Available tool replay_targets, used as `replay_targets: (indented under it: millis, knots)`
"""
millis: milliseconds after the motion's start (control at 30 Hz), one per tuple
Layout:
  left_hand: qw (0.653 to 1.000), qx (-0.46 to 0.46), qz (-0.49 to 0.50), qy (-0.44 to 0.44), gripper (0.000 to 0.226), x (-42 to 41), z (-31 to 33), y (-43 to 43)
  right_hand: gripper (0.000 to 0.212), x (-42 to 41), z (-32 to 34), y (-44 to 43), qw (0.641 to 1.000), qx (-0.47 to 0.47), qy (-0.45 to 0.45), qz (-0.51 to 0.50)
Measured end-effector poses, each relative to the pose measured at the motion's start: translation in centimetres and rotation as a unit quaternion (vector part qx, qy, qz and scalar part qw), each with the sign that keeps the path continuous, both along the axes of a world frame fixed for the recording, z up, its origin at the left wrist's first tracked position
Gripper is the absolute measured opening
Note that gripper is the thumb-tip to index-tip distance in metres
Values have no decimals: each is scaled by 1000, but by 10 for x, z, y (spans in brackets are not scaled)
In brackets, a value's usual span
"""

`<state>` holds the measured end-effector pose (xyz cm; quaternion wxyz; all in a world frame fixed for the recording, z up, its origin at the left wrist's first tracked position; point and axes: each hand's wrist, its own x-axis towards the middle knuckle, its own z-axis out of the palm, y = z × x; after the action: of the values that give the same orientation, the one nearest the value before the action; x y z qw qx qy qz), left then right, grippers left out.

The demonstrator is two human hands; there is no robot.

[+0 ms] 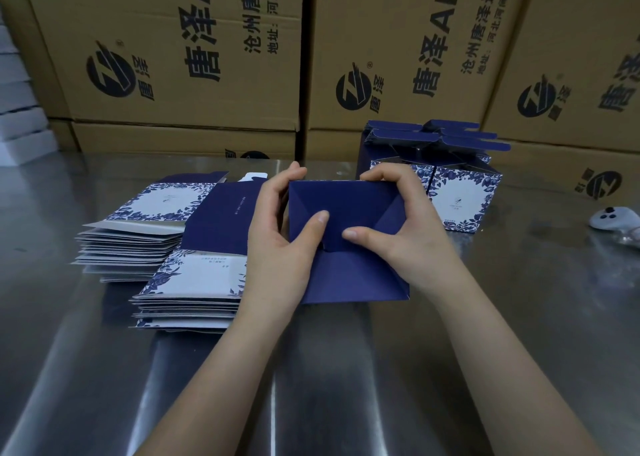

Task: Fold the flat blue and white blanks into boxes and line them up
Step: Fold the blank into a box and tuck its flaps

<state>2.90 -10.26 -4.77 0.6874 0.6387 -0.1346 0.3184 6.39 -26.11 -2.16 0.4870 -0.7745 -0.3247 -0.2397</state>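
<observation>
Far left, at the frame edge: white slabs (20,116) piled up. Along the back: brown cartons (166,109) with black print, behind the far side of the steel table (86,369).

Left of centre on the table: flat blanks (214,220) in two heaps, touching and overlapped. Rear stack (138,237) fanned out unevenly, floral white panel on top. Front stack (187,303) nearer the camera, topped by a blank showing a plain dark blue panel and a floral white one.

Just right of the stacks: left hand (277,247), curled round the left edge of the box (349,275), fingers behind the upper corner, thumb pressed flat on the blue flaps near their middle.

In the centre, between both hands: the box, part folded, dark blue bottom turned to the camera, flaps meeting in slanted seams. Cannot tell whether the lower edge rests on the table.

On its right: right hand (412,237), gripping likewise, fingers hooked over the top right edge, thumb pressed on the flaps beside the other thumb, tips close but apart.

Behind the right hand: finished boxes (462,199), upright on the table, side by side and touching, top flaps open. Far right: a white controller (611,217), lying apart from the rest.
</observation>
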Motion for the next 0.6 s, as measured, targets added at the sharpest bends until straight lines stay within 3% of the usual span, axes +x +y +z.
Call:
replay_targets:
  millis: [300,600]
  knots:
    - [1000,2,21,-6,49,1,0,-1,54,2,-1,2,999,-19,-22,-29]
    - [1000,18,-5,8,53,-1,2,2,53,0,2,-4,999,-25,25,15]
